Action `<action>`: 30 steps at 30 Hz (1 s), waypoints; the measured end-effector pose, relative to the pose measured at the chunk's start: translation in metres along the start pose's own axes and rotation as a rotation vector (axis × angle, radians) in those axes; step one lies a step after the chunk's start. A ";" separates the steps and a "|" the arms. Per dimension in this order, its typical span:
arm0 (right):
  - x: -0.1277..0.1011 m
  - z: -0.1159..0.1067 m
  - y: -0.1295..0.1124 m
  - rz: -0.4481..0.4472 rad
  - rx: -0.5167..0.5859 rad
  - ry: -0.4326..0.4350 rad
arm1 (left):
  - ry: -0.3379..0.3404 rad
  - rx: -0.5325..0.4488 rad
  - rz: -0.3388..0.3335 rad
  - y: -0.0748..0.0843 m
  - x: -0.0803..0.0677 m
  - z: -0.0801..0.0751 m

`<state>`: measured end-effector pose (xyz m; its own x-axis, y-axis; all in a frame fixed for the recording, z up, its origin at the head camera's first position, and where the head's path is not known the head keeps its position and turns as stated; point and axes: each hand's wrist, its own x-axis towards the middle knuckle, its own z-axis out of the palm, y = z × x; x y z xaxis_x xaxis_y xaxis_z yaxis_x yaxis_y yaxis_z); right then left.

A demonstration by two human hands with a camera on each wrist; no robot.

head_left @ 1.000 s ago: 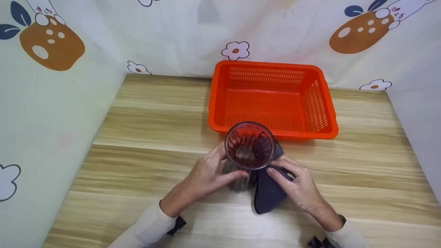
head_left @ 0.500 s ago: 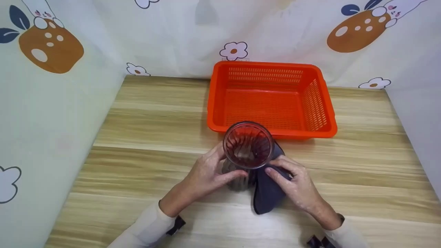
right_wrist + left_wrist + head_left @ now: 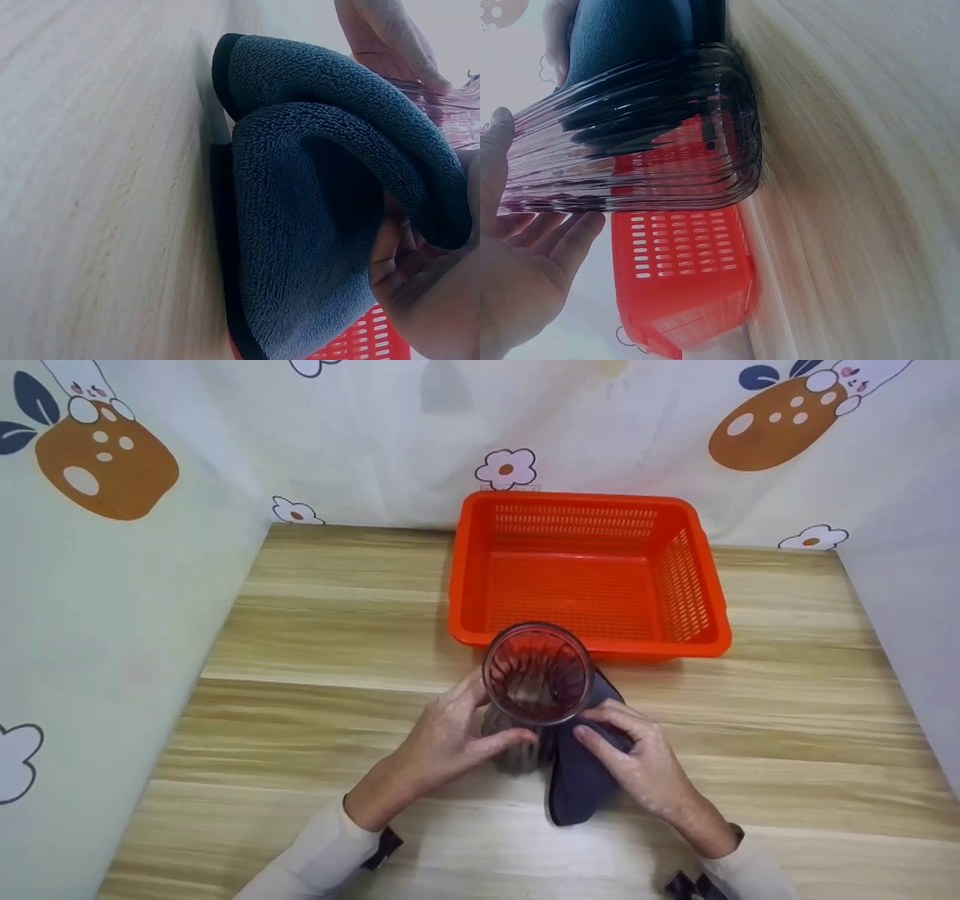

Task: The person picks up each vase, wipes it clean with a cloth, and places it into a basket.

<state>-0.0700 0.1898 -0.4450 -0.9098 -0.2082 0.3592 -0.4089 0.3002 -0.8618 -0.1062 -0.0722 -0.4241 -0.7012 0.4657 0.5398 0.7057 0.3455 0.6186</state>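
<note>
A clear, ribbed glass vase (image 3: 517,742) stands upright in front of the basket, its wide round mouth towards the head camera. My left hand (image 3: 448,733) grips it from the left, thumb across the near side and fingers behind. In the left wrist view the vase (image 3: 652,142) shows vertical ribs and a thick base close over the table. My right hand (image 3: 646,757) pinches a folded dark grey cloth (image 3: 581,787) against the right side of the vase, just below its rim. The right wrist view shows the cloth (image 3: 292,202) as fluffy with a black edge, hanging in folds to the table.
An orange-red plastic basket (image 3: 716,607) with slotted walls sits behind the vase, and the vase's rim overlaps its front edge in the head view. The wood-grain table (image 3: 300,720) is bordered by patterned walls (image 3: 360,450) at the back and sides.
</note>
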 end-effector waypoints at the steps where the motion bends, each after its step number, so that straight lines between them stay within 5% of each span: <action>1: 0.000 0.000 0.001 0.002 0.002 -0.001 | -0.001 0.001 -0.003 0.000 0.000 0.000; 30: -0.004 -0.002 0.015 0.027 -0.213 -0.095 | 0.007 0.022 -0.008 -0.001 0.000 0.002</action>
<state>-0.0725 0.1970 -0.4590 -0.9139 -0.2814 0.2927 -0.3995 0.4945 -0.7719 -0.1071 -0.0708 -0.4261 -0.7077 0.4570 0.5388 0.7018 0.3670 0.6106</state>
